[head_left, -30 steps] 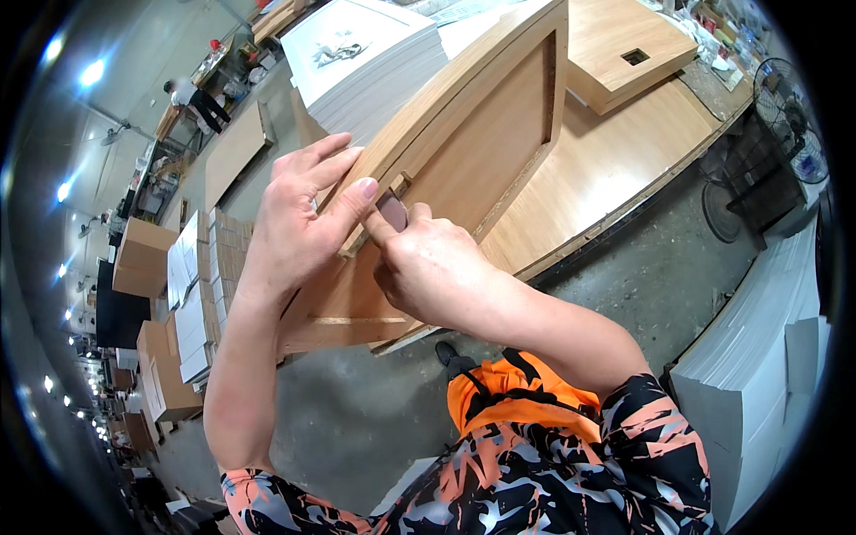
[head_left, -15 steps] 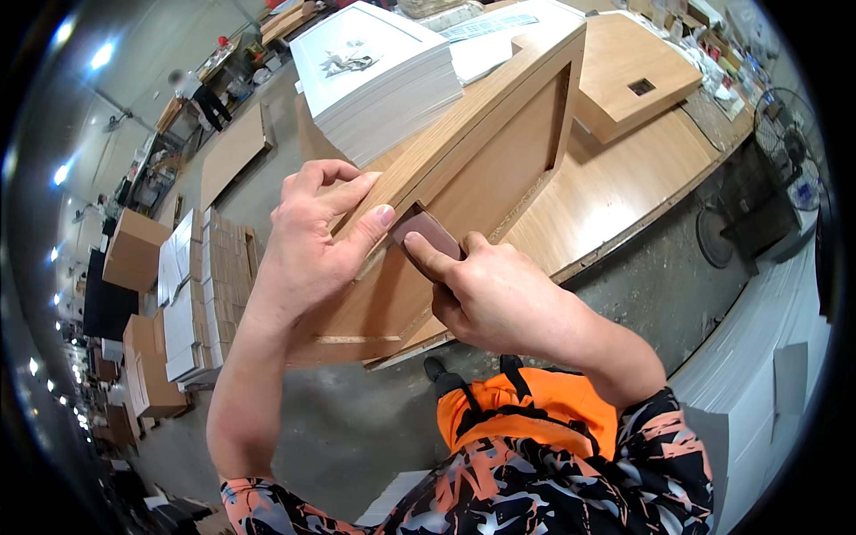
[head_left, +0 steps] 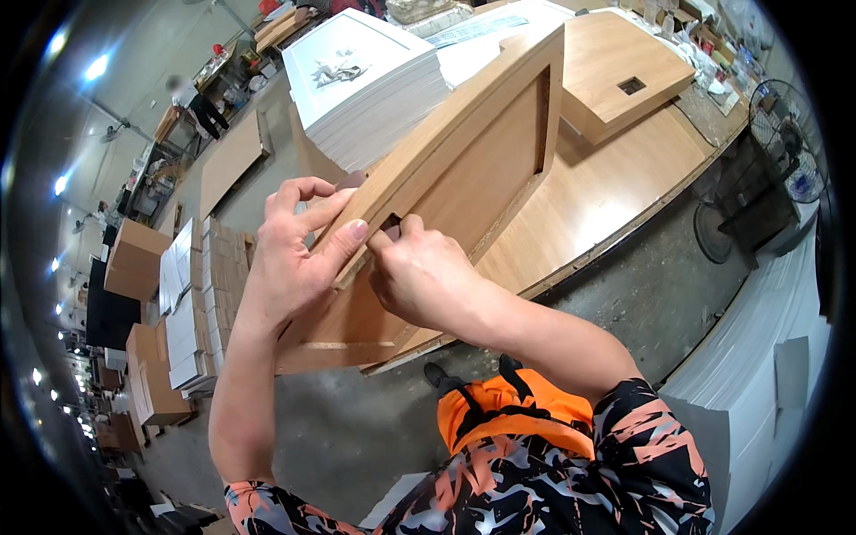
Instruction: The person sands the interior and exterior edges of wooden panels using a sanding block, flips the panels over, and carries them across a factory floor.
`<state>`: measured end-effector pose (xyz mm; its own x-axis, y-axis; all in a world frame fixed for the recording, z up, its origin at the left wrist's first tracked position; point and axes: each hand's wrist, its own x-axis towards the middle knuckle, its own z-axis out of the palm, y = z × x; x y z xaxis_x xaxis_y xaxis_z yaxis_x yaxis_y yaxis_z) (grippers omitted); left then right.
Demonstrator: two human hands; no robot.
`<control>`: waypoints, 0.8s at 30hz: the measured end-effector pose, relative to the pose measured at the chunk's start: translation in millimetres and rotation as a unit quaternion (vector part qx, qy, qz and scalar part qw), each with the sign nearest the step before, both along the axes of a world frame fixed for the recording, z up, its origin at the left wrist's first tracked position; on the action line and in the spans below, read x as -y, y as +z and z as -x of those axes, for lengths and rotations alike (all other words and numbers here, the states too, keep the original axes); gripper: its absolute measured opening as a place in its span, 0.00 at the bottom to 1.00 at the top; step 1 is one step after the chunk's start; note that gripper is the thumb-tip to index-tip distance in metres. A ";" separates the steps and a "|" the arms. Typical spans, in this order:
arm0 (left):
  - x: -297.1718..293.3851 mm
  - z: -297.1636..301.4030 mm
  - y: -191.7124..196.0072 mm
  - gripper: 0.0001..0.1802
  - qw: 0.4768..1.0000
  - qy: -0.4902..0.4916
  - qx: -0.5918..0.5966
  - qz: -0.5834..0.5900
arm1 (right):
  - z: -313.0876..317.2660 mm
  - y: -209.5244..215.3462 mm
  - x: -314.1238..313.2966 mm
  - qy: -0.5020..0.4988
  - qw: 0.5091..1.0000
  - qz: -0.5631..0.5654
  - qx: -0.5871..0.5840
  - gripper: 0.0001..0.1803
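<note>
We are seeing smooth, matt wood on the panel (head_left: 486,156), a glossy, wood-grained tabletop (head_left: 606,201), a dull concrete floor (head_left: 637,290) and a matt cloth shirt (head_left: 535,486).

A light-brown wooden framed panel (head_left: 477,156) stands tilted on edge, a brown block (head_left: 354,179) poking through its slot (head_left: 390,220).

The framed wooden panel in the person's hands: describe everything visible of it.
The framed wooden panel looks like light brown wood, with a raised border around a flat recessed face and a small opening cut in the border. It is held up tilted near the worktop; what supports it underneath is unclear. The left hand grips the border; the right hand is at the opening. A brown block shows past the far side.
</note>
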<state>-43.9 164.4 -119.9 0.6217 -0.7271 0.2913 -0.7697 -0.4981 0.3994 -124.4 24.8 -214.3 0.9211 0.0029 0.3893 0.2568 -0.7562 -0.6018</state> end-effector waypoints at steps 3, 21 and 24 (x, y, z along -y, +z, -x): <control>-4.7 1.3 -7.0 0.20 1.000 0.002 -0.002 0.010 | 12.7 -6.1 -1.9 0.002 1.000 -0.013 0.025 0.23; -3.4 -23.5 -15.0 0.21 0.999 0.037 0.032 -0.014 | 13.5 35.1 21.4 0.034 0.996 0.011 -0.081 0.29; -2.9 -23.1 -16.2 0.22 0.998 0.040 0.050 -0.020 | 14.7 41.5 23.9 0.042 0.992 0.042 -0.111 0.26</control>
<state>-20.8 167.3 -136.1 0.6476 -0.6886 0.3262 -0.7617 -0.5737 0.3012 -139.1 0.8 -172.8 0.9794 0.1068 0.1712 0.1885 -0.7872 -0.5872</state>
